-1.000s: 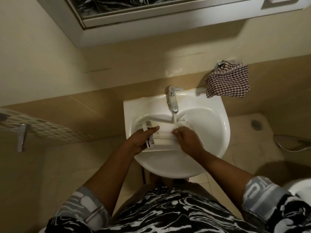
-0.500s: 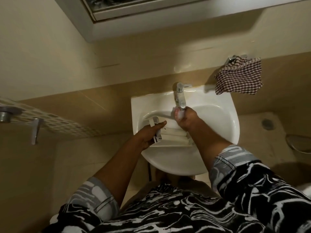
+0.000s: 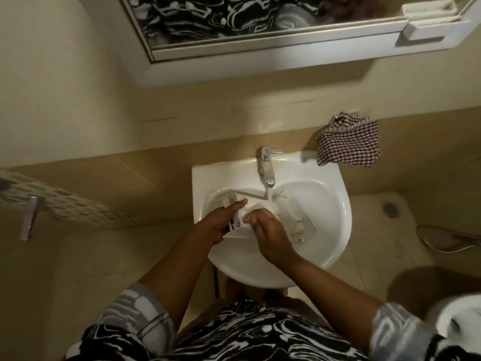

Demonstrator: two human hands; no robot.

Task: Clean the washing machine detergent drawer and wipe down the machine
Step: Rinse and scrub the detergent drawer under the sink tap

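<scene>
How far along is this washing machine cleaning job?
Done: the detergent drawer is out and in the sink. In hand: the left hand holds it under the tap while the right hand works on it. Left: finishing the rinse, refitting it and wiping the machine, which is not in view; the checked cloth hangs unused.

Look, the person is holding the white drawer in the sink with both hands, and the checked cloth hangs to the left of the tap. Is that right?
Not quite. The head view shows the checked cloth hanging to the right of the tap, not the left. The rest holds: the left hand and right hand are both on the white drawer in the sink.
</scene>
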